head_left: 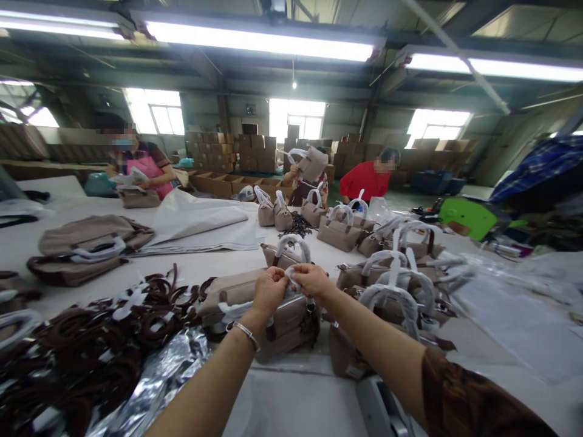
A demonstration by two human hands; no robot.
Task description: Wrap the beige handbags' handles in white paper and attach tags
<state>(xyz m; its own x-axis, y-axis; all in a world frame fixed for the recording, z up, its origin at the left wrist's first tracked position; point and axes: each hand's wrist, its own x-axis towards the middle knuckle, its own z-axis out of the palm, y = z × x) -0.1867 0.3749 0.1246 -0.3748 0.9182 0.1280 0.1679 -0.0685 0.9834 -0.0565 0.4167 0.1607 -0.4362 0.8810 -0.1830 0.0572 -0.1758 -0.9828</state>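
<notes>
A taupe handbag (289, 331) stands on the table in front of me. My left hand (268, 292) and my right hand (313, 280) meet above it, both closed in a pinch with the fingertips almost touching. Between them is a bit of white wrapping (292, 276), apparently on the bag's handle; its exact shape is hidden by my fingers. Just beyond rises another white-wrapped handle (294, 241). A dark tassel-like piece (311, 306) hangs on the bag's right side, below my right hand.
Brown coiled straps (86, 340) and silvery film (168, 370) lie at left. More wrapped handbags (339, 233) crowd the right and far side. White sheets (204, 221) cover part of the table. Several people work across from me, one holding up a bag (313, 164). Cartons (257, 153) are stacked behind.
</notes>
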